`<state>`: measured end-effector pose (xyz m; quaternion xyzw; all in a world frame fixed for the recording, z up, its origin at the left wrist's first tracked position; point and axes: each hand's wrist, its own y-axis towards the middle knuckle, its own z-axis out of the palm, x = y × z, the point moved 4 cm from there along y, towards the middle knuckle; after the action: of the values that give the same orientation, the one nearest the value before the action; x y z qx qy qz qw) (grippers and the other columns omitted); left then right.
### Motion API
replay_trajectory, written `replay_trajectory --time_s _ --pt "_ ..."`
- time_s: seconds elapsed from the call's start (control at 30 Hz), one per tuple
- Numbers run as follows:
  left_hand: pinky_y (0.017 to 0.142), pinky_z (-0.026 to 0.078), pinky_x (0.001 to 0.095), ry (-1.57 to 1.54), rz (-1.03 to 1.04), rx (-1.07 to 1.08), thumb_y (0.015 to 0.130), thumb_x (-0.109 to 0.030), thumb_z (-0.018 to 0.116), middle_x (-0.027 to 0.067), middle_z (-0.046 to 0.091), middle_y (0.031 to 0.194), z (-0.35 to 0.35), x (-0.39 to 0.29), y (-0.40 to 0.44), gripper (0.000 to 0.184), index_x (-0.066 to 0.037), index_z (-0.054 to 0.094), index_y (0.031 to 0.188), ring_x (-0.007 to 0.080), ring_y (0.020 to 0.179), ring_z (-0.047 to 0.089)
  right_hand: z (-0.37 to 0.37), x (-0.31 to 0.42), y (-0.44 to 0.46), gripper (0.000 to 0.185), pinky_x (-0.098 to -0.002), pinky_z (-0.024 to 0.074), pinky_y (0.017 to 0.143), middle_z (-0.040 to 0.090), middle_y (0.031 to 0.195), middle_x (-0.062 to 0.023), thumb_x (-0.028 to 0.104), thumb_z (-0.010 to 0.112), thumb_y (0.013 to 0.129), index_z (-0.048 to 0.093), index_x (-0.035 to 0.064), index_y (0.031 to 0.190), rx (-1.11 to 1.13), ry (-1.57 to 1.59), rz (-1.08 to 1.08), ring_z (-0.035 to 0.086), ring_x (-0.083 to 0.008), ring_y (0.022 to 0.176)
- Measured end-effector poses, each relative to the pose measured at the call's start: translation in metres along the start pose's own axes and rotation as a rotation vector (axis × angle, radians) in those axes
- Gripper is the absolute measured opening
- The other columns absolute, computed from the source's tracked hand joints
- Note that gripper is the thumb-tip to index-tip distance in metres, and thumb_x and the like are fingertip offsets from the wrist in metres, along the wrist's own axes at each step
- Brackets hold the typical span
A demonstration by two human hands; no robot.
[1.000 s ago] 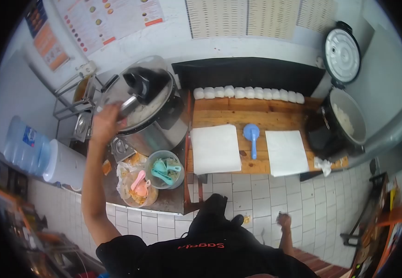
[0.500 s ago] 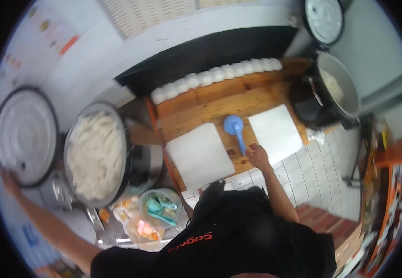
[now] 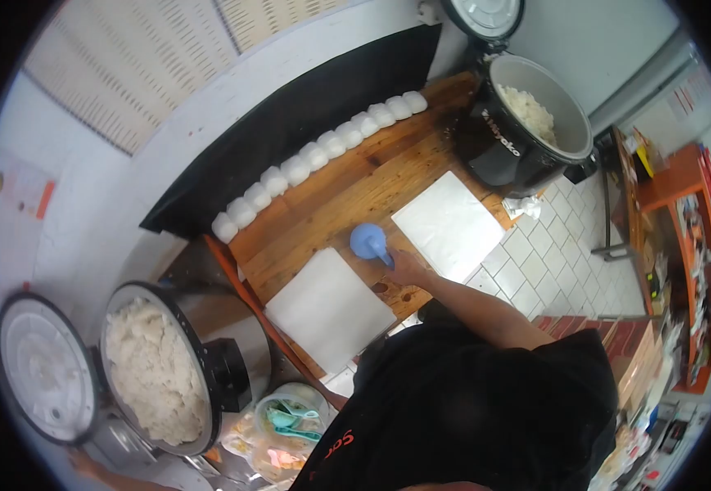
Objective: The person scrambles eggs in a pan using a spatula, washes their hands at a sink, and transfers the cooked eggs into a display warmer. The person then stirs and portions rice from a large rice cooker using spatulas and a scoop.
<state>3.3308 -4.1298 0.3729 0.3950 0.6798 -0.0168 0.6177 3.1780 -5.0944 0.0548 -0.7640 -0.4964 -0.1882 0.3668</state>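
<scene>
At the far left, the left hand (image 3: 85,465) is just beside the lower edge of a raised lid (image 3: 44,368); it is too blurred to tell how its fingers stand. Next comes a large cooker (image 3: 245,327) heaped with white rice (image 3: 155,372), and near it a tub (image 3: 322,401) with green scoops (image 3: 290,421). On the wooden bench (image 3: 322,214) lies white paper (image 3: 329,311), with a row of white rounded pieces (image 3: 318,157) along the back edge. The blue scoop (image 3: 369,240) is on the bench between this paper and a second pile of paper (image 3: 449,225); the right hand (image 3: 408,268) has its fingers closed on the scoop's handle. At the right end a black cooker (image 3: 494,147) stands open, holding rice.
</scene>
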Motion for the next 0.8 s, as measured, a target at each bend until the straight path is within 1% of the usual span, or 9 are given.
replay_trajectory --time_s 0.1,0.27,0.33,0.43,0.47,0.57,0.67,0.77,0.8 --pt "0.103 0.038 0.0443 -0.037 -0.029 -0.044 0.092 -0.053 0.049 0.0185 0.044 0.138 0.017 -0.016 -0.026 0.071 0.002 0.044 0.135 0.0296 0.126 0.043 -0.005 -0.017 0.001 0.039 -0.047 0.0483 0.081 0.064 0.099 -0.0235 0.025 0.062 0.076 0.056 0.0027 0.107 -0.011 0.024 0.003 0.061 -0.0406 0.094" --pt "0.103 0.04 0.0448 -0.107 0.001 -0.083 0.095 -0.048 0.046 0.0209 0.043 0.137 0.037 -0.05 -0.055 0.067 0.004 0.04 0.135 0.0308 0.123 0.045 0.047 -0.102 0.03 0.035 -0.0464 0.0484 0.081 0.064 0.098 -0.0235 0.03 0.058 0.08 0.058 0.0023 0.102 -0.032 0.09 0.101 0.062 -0.0395 0.095" --pt "0.103 0.04 0.045 -0.135 0.012 -0.087 0.096 -0.046 0.045 0.0218 0.043 0.136 0.05 -0.059 -0.064 0.065 0.005 0.039 0.136 0.0312 0.121 0.046 0.042 -0.102 0.024 0.035 -0.0461 0.0481 0.08 0.064 0.098 -0.0231 0.03 0.058 0.081 0.058 0.0025 0.102 0.003 0.103 0.129 0.062 -0.039 0.094" --pt "0.103 0.041 0.0452 -0.181 -0.008 -0.101 0.097 -0.044 0.043 0.0233 0.043 0.135 0.062 -0.059 -0.08 0.062 0.005 0.037 0.136 0.0319 0.119 0.047 0.016 -0.083 0.005 0.033 -0.0461 0.048 0.078 0.064 0.096 -0.0227 0.03 0.057 0.082 0.057 0.0026 0.1 -0.009 0.069 0.026 0.062 -0.0391 0.092" --pt "0.102 0.042 0.0453 -0.191 -0.001 -0.105 0.098 -0.043 0.042 0.0238 0.042 0.135 0.062 -0.063 -0.082 0.062 0.006 0.036 0.136 0.0322 0.118 0.048 0.011 -0.079 0.001 0.031 -0.0439 0.0479 0.075 0.064 0.089 -0.022 0.029 0.057 0.083 0.056 0.0026 0.098 -0.108 0.1 -0.112 0.063 -0.0361 0.086" --pt "0.102 0.042 0.0456 -0.255 0.002 -0.109 0.1 -0.04 0.04 0.0252 0.042 0.134 0.059 -0.069 -0.093 0.059 0.007 0.034 0.136 0.0328 0.116 0.049 -0.014 -0.054 -0.011 0.027 -0.0414 0.0473 0.07 0.061 0.082 -0.0206 0.027 0.057 0.084 0.055 0.0025 0.095 -0.062 0.188 0.086 0.061 -0.0325 0.077" --pt "0.102 0.043 0.0458 -0.27 0.025 -0.111 0.102 -0.037 0.038 0.0266 0.041 0.133 0.044 -0.069 -0.118 0.057 0.008 0.032 0.137 0.0335 0.114 0.051 -0.039 -0.036 -0.014 0.025 -0.038 0.0456 0.065 0.057 0.074 -0.0161 0.026 0.057 0.084 0.055 0.0028 0.091 -0.212 0.182 0.011 0.057 -0.0263 0.068" --pt "0.099 0.045 0.0456 -0.026 0.228 -0.082 0.102 -0.04 0.034 0.0254 0.045 0.127 0.019 -0.053 -0.156 0.056 0.008 0.036 0.13 0.0353 0.112 0.051 -0.06 -0.027 -0.007 0.027 -0.041 0.0477 0.074 0.062 0.084 -0.022 0.025 0.059 0.082 0.057 0.0007 0.096 -0.282 0.236 0.047 0.061 -0.0356 0.08" --pt "0.104 0.041 0.0453 0.02 0.215 -0.021 0.102 -0.043 0.032 0.027 0.037 0.135 0.009 -0.041 -0.174 0.063 0.008 0.026 0.137 0.0361 0.121 0.046 -0.064 -0.031 -0.001 0.031 -0.0395 0.0478 0.073 0.063 0.083 -0.02 0.025 0.059 0.082 0.058 0.0007 0.1 -0.298 0.269 0.055 0.062 -0.0329 0.079"
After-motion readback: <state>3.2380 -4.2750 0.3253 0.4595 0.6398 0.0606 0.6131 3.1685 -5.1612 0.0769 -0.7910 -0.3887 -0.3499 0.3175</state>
